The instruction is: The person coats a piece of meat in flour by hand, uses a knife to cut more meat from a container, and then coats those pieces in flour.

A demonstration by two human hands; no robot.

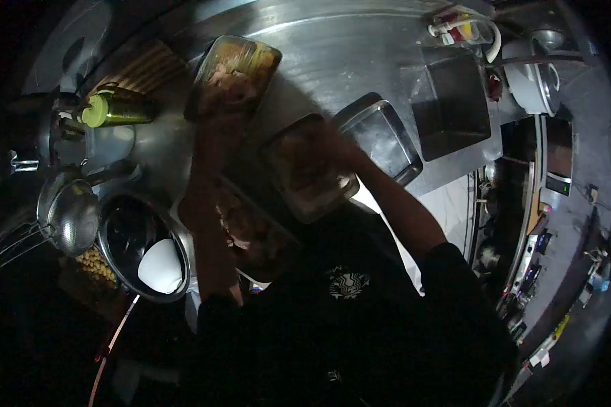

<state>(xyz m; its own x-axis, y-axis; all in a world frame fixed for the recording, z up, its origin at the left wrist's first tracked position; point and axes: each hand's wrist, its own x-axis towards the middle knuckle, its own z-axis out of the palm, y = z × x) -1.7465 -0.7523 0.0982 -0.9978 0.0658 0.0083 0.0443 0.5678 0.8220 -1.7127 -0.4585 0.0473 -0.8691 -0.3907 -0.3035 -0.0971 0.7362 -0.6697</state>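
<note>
A metal tray of pale, pinkish food point(234, 74) lies at the upper left of the counter. My left hand point(216, 136) is at its near edge, with the fingers lost in shadow. In the middle, a second tray with dark contents point(305, 178) appears raised and tilted; my right hand point(334, 146) grips its upper right edge. Below and left of it, partly covered by my left forearm, is a third tray with meat-like pieces point(241, 227). An empty metal tray point(387, 136) rests to the right of my right hand.
A steel sink basin point(451, 105) is set in the counter at right. On the left are a green-lidded bottle point(115, 110), a strainer point(73, 217) and a dark basin point(125, 217) with a white bowl point(161, 266) in it. A white container point(528, 88) stands at far right.
</note>
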